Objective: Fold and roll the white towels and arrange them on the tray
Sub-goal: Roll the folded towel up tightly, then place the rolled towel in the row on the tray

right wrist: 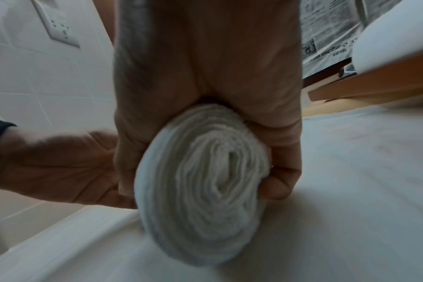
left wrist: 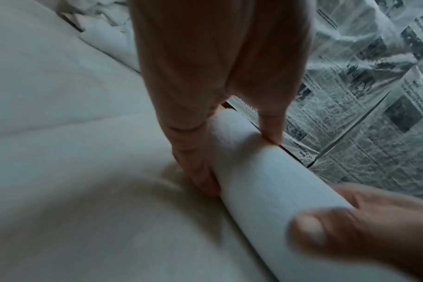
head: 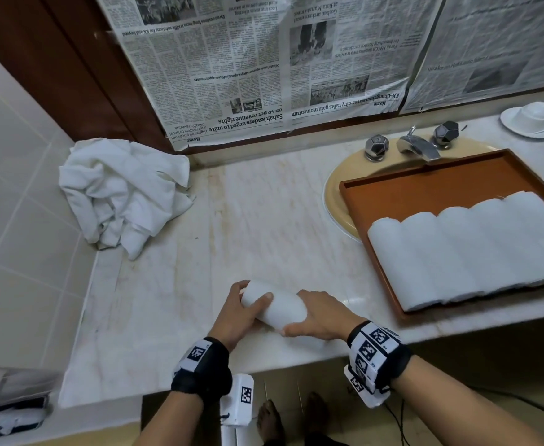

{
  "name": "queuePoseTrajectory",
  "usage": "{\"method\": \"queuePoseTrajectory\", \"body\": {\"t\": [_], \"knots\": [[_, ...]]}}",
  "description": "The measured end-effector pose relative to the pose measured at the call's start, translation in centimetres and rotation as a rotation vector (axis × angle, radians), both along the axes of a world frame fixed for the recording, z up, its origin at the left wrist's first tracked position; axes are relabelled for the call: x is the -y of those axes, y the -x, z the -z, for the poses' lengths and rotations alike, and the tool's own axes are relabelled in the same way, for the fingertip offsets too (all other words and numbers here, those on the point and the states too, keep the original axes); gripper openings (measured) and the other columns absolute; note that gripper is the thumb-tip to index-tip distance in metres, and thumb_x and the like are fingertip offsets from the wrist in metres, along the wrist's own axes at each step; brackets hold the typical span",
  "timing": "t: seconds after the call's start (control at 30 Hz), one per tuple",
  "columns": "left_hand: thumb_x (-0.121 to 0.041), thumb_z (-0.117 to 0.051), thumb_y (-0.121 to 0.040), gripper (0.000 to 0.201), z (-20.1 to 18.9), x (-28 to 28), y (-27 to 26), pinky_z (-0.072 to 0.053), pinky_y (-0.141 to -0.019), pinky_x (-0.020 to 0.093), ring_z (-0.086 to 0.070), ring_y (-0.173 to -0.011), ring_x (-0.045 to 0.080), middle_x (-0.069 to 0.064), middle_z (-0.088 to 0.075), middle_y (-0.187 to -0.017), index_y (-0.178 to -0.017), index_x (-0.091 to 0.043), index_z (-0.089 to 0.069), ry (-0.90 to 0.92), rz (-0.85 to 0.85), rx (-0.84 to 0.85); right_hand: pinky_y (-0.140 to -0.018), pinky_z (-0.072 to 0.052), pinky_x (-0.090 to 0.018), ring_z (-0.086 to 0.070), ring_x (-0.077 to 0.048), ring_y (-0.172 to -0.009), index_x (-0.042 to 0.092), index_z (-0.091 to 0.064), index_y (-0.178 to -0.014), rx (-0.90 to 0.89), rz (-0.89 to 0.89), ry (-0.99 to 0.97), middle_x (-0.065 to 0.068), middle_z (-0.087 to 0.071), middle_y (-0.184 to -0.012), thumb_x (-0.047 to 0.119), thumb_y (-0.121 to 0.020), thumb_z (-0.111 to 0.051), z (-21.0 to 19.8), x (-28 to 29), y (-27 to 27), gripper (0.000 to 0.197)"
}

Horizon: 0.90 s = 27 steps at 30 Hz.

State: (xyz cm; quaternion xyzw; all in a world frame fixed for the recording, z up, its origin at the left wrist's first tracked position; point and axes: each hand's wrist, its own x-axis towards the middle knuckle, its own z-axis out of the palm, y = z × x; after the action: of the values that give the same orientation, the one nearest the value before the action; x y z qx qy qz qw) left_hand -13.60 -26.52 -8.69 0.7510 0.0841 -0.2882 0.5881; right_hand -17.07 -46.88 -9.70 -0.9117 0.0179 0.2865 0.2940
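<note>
Take the sink (head: pixel 341 185) as your marker. The tray (head: pixel 425 188) sits on top of it, and a row of rolled towels (head: pixel 476 249) lies side by side in the tray's near part. The tap (head: pixel 417 146) stands behind the sink, and a cup on a saucer (head: pixel 533 119) sits behind it to the right. Far left of the sink, a heap of loose towels (head: pixel 119 191) lies at the back of the counter (head: pixel 248 220). In front and left of the sink, near the counter's edge, your left hand (head: pixel 243 312) and right hand (head: pixel 317 317) hold one rolled towel (head: pixel 278 305) at its two ends.
</note>
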Motion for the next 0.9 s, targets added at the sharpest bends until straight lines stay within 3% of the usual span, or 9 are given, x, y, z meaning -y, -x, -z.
{"method": "queuePoseTrajectory", "body": {"t": [0.1, 0.23, 0.33, 0.5, 0.63, 0.77, 0.9], "knots": [[-0.028, -0.078, -0.085, 0.057, -1.0, -0.5, 0.3, -0.058, -0.091, 0.042, -0.064, -0.11, 0.024, 0.004, -0.06, -0.124, -0.134, -0.038, -0.05, 0.083, 0.149, -0.07, -0.084, -0.051, -0.036, -0.058, -0.018, -0.096, 0.024, -0.054, -0.117, -0.045, -0.047, -0.047, 0.004, -0.061, -0.11, 0.066, -0.067, -0.075, -0.7, 1.0, 1.2, 0.069], [-0.031, -0.083, -0.075, 0.05, -1.3, -0.7, 0.8, -0.054, -0.097, 0.045, -0.061, -0.114, 0.025, 0.003, -0.063, -0.122, -0.12, -0.034, -0.063, 0.08, 0.312, -0.097, -0.087, -0.052, -0.036, -0.058, -0.018, -0.1, 0.024, -0.055, -0.115, -0.079, -0.083, -0.074, 0.003, -0.062, -0.112, 0.057, -0.071, -0.079, -2.0, 2.1, 2.6, 0.06], [-0.031, -0.083, -0.07, 0.051, -1.4, -0.2, 1.1, -0.053, -0.093, 0.042, -0.058, -0.113, 0.029, 0.006, -0.062, -0.118, -0.116, -0.028, -0.061, 0.069, 0.413, -0.079, -0.084, -0.051, -0.032, -0.057, -0.017, -0.099, 0.028, -0.052, -0.113, -0.081, -0.093, -0.061, 0.006, -0.06, -0.109, 0.056, -0.069, -0.079, -2.7, 2.7, 3.5, 0.059], [-0.032, -0.081, -0.067, 0.05, -2.1, 0.5, 0.9, -0.051, -0.079, 0.031, -0.057, -0.101, 0.021, 0.004, -0.063, -0.109, -0.111, -0.025, -0.06, 0.071, 0.528, -0.015, -0.082, -0.05, -0.033, -0.056, -0.019, -0.1, 0.031, -0.049, -0.112, -0.063, -0.091, 0.007, 0.005, -0.06, -0.111, 0.059, -0.068, -0.076, -4.7, 3.3, 5.2, 0.058], [-0.028, -0.081, -0.067, 0.047, -3.1, 1.6, 1.0, -0.051, -0.076, 0.027, -0.061, -0.097, 0.019, -0.002, -0.065, -0.104, -0.11, -0.023, -0.061, 0.12, 0.581, 0.05, -0.081, -0.048, -0.033, -0.055, -0.019, -0.102, 0.03, -0.048, -0.119, -0.088, -0.035, 0.025, 0.005, -0.059, -0.114, 0.058, -0.07, -0.075, -6.7, 4.0, 6.8, 0.062], [-0.024, -0.082, -0.068, 0.048, -4.9, 4.0, 0.7, -0.052, -0.075, 0.026, -0.062, -0.103, 0.023, 0.004, -0.062, -0.113, -0.111, -0.022, -0.06, 0.181, 0.661, 0.097, -0.081, -0.048, -0.033, -0.054, -0.017, -0.101, 0.03, -0.046, -0.12, -0.074, 0.06, 0.036, 0.007, -0.058, -0.112, 0.055, -0.071, -0.076, -8.9, 5.7, 8.4, 0.063], [-0.021, -0.082, -0.072, 0.047, -6.9, 7.5, 0.2, -0.053, -0.082, 0.031, -0.063, -0.102, 0.02, 0.008, -0.063, -0.114, -0.112, -0.019, -0.059, 0.214, 0.778, 0.128, -0.083, -0.048, -0.031, -0.054, -0.012, -0.102, 0.034, -0.046, -0.122, -0.018, 0.232, -0.01, 0.012, -0.057, -0.112, 0.053, -0.068, -0.078, -10.5, 8.5, 10.5, 0.066]]}}
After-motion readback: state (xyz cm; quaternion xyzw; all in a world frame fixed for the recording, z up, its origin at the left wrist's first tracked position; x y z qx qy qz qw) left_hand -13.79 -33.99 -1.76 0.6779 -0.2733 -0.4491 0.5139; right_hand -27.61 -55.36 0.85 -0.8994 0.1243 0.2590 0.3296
